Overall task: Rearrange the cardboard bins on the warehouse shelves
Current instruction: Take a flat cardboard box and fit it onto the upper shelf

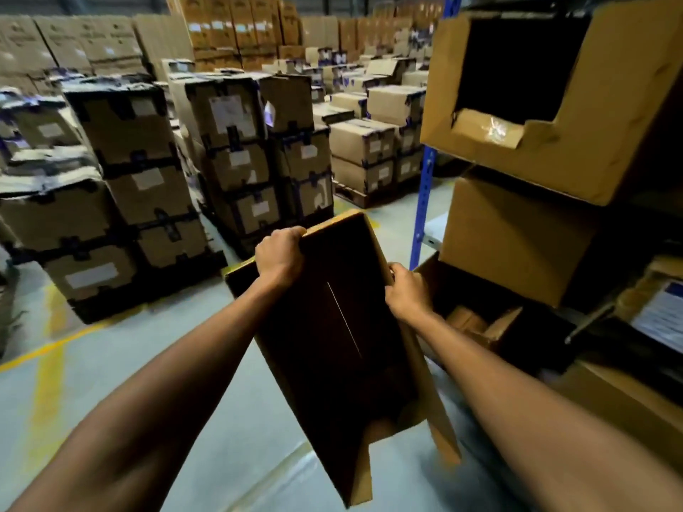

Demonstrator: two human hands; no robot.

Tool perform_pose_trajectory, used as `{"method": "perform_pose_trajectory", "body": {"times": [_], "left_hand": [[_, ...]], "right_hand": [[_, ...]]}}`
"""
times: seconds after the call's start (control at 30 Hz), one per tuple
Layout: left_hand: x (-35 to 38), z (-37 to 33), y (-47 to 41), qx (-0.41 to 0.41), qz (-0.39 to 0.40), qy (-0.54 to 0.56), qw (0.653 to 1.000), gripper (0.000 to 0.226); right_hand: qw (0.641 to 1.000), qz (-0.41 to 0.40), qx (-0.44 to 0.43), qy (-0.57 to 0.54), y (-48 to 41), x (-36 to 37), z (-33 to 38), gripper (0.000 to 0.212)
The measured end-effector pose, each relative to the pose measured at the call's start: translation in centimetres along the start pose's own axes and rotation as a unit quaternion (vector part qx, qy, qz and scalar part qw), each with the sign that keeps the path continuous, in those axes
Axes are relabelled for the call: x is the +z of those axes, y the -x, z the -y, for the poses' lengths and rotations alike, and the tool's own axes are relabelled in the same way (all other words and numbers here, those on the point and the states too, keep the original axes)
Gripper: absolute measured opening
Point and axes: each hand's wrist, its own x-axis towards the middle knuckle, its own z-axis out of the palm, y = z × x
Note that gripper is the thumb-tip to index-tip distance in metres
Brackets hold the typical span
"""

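Forearms reach in from the lower corners of the view and meet on a long, empty brown cardboard bin (343,327). It is held in the air above the pale grey floor (184,419) and touches no shelf. The left grip (281,258) is curled over the bin's far left corner, fingers folded over the rim. The right grip (406,290) is clamped on the edge of the right-hand wall, slightly lower and nearer the body.

Both grips sit at the far end, so nearly the whole length of the bin hangs below and behind them. Its long axis runs almost straight away from the person, the near end drooping low, and its dark inside faces the camera.

The rack lies to the right, past a blue steel upright (425,186). It holds a large tan carton with a cut-out front (547,171) up high and a plain tan carton (517,245) under it. A low carton with loose flaps (476,312) sits just beside the right grip.

The right grip is the nearer to the shelves. Shelving the bin would probably mean swinging its far end right, with the left grip carrying the sweep. Which slot is meant cannot be told.
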Motion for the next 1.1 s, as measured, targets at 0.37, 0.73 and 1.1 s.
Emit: {"method": "perform_pose_trajectory", "body": {"times": [0.37, 0.73, 1.1], "left_hand": [[7.5, -5.4, 3.6, 0.269, 0.136, 0.091, 0.949, 0.026], [9.2, -11.6, 11.3, -0.193, 0.023, 0.466, 0.863, 0.021], [10.8, -10.4, 11.4, -0.459, 0.22, 0.565, 0.649, 0.021]], "right_hand": [[0.949, -0.041, -0.182, 0.254, 4.1, -1.3, -2.5, 0.071], [0.964, 0.063, -0.044, 0.253, 6.9, 0.2, -2.9, 0.047], [0.991, 0.061, -0.001, 0.115, 12.6, 3.0, -5.0, 0.046]]}}
